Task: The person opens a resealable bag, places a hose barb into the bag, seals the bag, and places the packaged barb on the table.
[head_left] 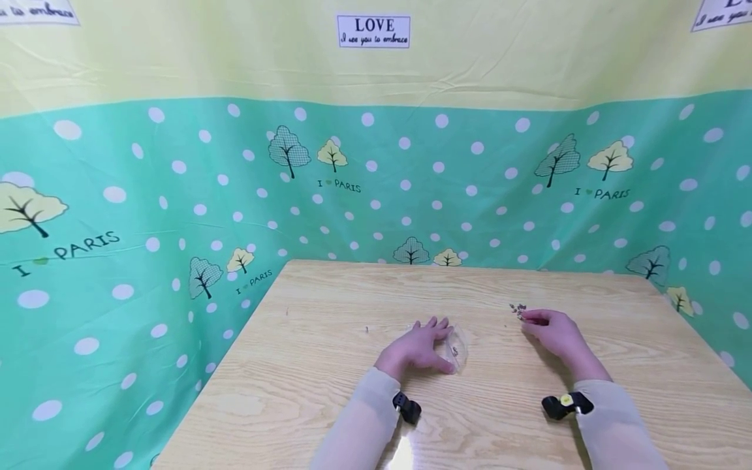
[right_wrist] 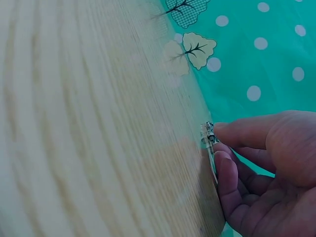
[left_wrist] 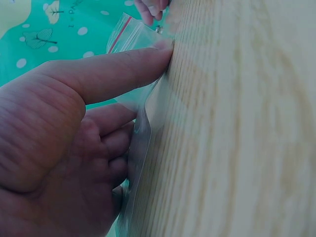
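Observation:
A clear zip bag (head_left: 459, 352) lies on the table, with a red line along its top edge in the left wrist view. My left hand (head_left: 418, 346) rests on it, fingers spread, the thumb (left_wrist: 133, 69) pressing the plastic against the wood. A small dark metal piece (head_left: 455, 351) shows inside or under the bag; I cannot tell which. Farther right is a small pile of metal pieces (head_left: 517, 308), whose exact kind is too small to make out. At its near edge my right hand (head_left: 551, 331) pinches at a small metal piece (right_wrist: 210, 132) between thumb and fingertips.
The wooden table (head_left: 282, 391) has a tiny loose piece (head_left: 367, 329) left of the bag and a small speck (head_left: 505, 326) near the pile. A green dotted cloth (head_left: 405, 176) hangs behind and along the sides. Each wrist wears a black camera (head_left: 407, 408).

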Available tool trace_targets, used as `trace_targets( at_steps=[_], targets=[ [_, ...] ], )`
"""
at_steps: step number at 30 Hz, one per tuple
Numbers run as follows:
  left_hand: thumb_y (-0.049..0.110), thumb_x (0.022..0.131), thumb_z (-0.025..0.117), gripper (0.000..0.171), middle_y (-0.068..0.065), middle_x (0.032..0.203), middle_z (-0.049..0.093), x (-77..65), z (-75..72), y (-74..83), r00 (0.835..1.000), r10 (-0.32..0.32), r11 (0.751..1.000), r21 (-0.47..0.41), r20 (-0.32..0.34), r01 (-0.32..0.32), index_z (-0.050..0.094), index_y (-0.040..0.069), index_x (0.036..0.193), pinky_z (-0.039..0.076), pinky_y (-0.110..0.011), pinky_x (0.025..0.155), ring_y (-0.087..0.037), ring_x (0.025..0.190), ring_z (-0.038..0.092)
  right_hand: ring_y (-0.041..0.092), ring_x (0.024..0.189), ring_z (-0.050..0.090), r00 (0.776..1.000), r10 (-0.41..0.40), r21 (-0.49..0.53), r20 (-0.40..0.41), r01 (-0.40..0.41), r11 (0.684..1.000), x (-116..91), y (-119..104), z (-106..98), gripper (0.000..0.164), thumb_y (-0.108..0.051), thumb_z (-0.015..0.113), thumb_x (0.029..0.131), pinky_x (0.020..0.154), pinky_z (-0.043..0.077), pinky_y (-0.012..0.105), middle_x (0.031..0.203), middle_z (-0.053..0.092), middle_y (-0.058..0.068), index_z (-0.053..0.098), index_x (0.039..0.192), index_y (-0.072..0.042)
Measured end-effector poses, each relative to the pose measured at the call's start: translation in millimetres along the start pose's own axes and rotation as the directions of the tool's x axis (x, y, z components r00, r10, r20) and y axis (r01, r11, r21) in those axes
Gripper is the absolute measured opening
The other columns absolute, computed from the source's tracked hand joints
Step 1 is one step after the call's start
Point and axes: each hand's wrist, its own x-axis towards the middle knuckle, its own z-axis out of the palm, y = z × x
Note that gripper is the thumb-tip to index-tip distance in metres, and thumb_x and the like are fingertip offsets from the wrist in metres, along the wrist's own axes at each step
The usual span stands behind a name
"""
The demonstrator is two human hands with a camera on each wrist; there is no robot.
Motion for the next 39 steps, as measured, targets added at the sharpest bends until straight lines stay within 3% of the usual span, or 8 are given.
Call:
trace_targets(
  at_steps=[13,20,39],
  targets=[
    [0.036,0.088,0.089,0.092,0.004,0.176,0.025,-1.5,-1.2,1.2,1.0,-0.01,1.0,-0.018,0.01,0.011,0.044,0.017,0.165,0.01,-0.049,0.133,-0.023,0.165,0.011,0.052,0.126,0.057,0.999,-0.048,-0.046,-0.003,0.048,0.998,5.5,6.6,4.6,0.045,-0.015,0.065,0.104,0.111,0.043,0.067,0.132,0.065,0.032,0.061,0.142,0.009],
    [0.036,0.089,0.088,0.092,0.001,0.177,0.025,-0.3,-2.5,0.6,1.0,0.014,1.0,0.017,0.015,-0.014,0.042,0.014,0.165,0.009,-0.047,0.134,-0.022,0.164,0.013,0.053,0.128,0.055,0.999,-0.035,-0.081,0.003,0.035,0.996,4.9,1.6,7.1,0.044,-0.015,0.063,0.105,0.112,0.041,0.069,0.134,0.062,0.034,0.06,0.143,0.008],
    [0.037,0.088,0.088,0.092,0.002,0.177,0.025,0.7,-1.7,0.1,1.0,0.016,1.0,0.024,0.012,-0.016,0.042,0.015,0.165,0.008,-0.045,0.134,-0.021,0.164,0.013,0.049,0.115,0.062,0.998,-0.066,-0.147,0.003,0.066,0.987,8.3,-0.9,6.4,0.026,-0.015,0.066,0.106,0.102,0.049,0.065,0.121,0.069,0.03,0.072,0.121,0.005]
  ],
)
